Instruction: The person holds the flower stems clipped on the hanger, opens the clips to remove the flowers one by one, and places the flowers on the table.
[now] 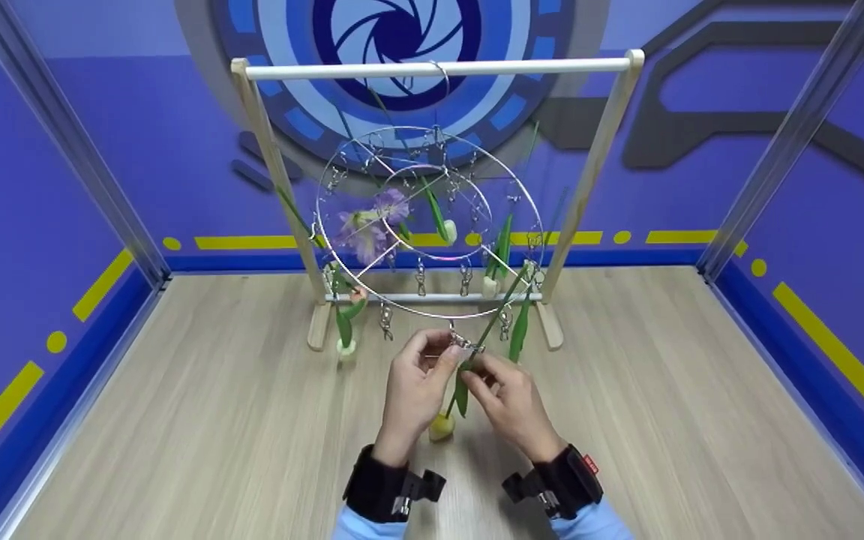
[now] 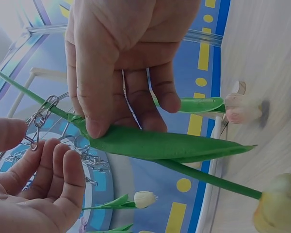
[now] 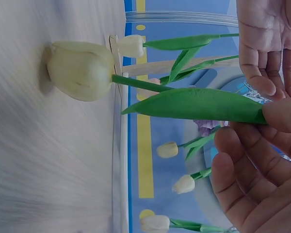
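A pale yellow tulip (image 1: 441, 427) hangs head-down, its green stem slanting up to the right. My right hand (image 1: 511, 397) pinches the stem at the base of the leaf (image 3: 194, 104) between thumb and fingers. Beside it, my left hand (image 1: 418, 386) pinches a wire clip (image 2: 40, 117) at the front of the round hanger (image 1: 381, 304). In the left wrist view the stem crosses the clip; whether the clip grips it, I cannot tell. Above both hands, the hanger hooks over the rack's white bar (image 1: 342, 71).
Other tulips hang from clips: a white tulip (image 1: 346, 346) at left, a white tulip (image 1: 490, 285) at right and a white tulip (image 1: 450, 231) inside. Purple flowers (image 1: 364, 232) hang at the left. Wooden feet (image 1: 550, 326) support the rack on the table (image 1: 199, 420).
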